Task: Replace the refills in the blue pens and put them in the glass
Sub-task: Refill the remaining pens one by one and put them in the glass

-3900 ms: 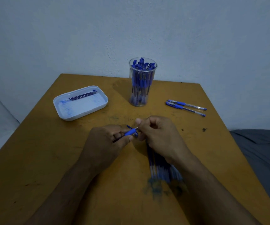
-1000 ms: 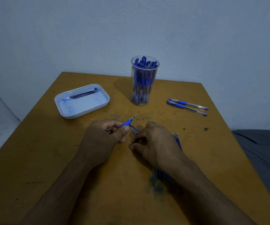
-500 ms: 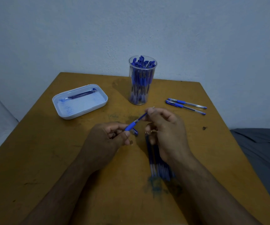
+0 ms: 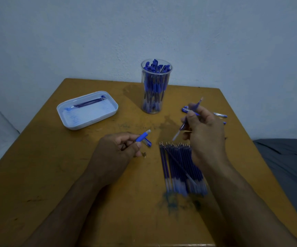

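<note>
Right hand [image 4: 204, 132] has lifted a refill [image 4: 188, 120] away.

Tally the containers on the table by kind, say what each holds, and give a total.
Glass, standing upright and packed with blue pens: 1
White tray, with a few refills lying in it: 1
Total containers: 2
The pens in the glass overlap too much to count.

One glass [image 4: 156, 86], one tray [image 4: 88, 120], two hands [image 4: 114, 154].
</note>
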